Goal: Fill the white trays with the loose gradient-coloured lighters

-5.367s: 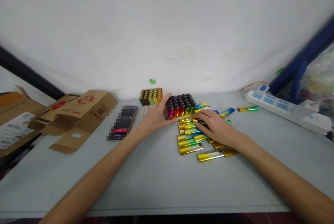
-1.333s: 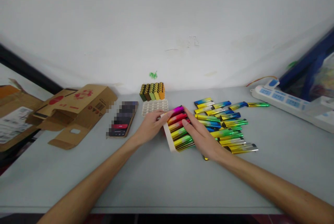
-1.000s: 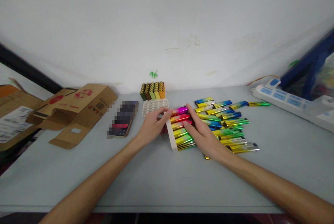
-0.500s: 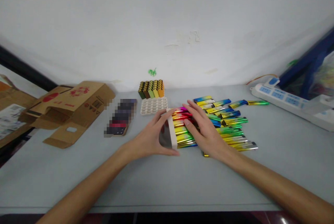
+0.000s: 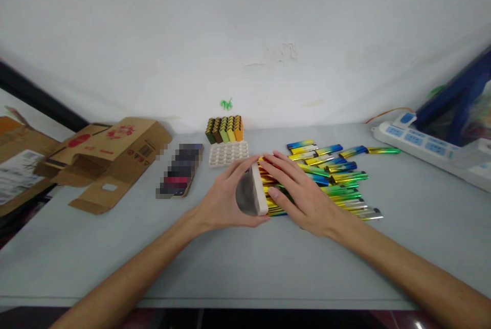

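A white tray [image 5: 261,193] is tipped on its edge in front of me. My left hand [image 5: 220,203] is curved around it, thumb at the near side and fingers at the far side. Metallic lighters [image 5: 274,211] in yellow, red and green stick out of the tray toward the right. Over these lies my right hand [image 5: 309,198], its fingers on top and the thumb bent closer to me, covering much of the row. Beside and beyond that hand, loose shiny lighters [image 5: 347,178] in blue, yellow, green and silver lie spread on the table.
Behind my left hand lies a white tray with holes [image 5: 228,154]. Farther back, an upright block of green, brown and orange lighters [image 5: 224,130] stands near the wall. A phone [image 5: 182,170] and opened cardboard box [image 5: 118,155] are left, a power strip [image 5: 429,145] right.
The tray and both hands have shifted slightly right in view. My right hand has moved closer over the lighters in the tray and now covers more of them.
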`<state>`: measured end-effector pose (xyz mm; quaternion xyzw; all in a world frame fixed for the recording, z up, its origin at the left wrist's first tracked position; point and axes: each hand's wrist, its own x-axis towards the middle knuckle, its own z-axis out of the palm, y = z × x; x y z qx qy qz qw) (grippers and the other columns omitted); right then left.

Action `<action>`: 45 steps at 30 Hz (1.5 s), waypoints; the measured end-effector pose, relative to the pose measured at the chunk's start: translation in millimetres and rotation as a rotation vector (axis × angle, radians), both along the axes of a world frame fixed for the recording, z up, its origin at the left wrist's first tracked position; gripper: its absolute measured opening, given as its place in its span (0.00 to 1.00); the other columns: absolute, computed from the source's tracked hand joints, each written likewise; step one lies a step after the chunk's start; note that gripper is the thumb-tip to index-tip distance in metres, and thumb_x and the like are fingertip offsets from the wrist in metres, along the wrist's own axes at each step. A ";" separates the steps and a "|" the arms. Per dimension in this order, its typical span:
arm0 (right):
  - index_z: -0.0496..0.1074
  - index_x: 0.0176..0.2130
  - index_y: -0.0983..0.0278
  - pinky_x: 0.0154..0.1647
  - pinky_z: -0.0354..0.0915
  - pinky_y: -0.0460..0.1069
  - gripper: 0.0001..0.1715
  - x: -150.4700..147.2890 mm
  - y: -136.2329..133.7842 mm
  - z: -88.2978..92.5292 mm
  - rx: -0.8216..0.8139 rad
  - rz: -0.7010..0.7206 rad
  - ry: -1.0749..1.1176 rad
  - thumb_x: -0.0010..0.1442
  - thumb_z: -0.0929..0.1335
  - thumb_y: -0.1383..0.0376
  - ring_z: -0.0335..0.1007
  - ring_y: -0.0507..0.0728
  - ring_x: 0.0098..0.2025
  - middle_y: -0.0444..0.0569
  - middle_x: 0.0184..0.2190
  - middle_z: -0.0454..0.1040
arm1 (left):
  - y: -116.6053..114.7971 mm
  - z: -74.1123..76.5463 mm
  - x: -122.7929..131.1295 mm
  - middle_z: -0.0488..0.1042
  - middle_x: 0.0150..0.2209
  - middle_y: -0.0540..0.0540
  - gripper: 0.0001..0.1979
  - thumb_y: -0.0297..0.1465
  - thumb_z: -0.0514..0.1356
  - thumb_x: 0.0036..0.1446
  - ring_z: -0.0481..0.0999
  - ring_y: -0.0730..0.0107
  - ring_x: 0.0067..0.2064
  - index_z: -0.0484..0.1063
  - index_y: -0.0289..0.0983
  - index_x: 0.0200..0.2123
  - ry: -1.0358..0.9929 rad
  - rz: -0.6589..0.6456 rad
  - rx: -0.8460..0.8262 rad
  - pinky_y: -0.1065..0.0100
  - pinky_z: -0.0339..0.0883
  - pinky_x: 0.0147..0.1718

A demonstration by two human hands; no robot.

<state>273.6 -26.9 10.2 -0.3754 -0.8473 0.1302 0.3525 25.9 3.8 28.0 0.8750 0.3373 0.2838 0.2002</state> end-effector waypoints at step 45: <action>0.76 0.63 0.60 0.70 0.68 0.73 0.20 14.4 7.2 -3.1 0.061 -0.214 -0.092 0.79 0.63 0.60 0.72 0.71 0.67 0.60 0.63 0.77 | 1.1 -14.2 1.4 0.65 0.73 0.36 0.57 0.46 0.78 0.52 0.65 0.40 0.75 0.52 0.46 0.78 0.023 -0.035 -0.086 0.40 0.61 0.75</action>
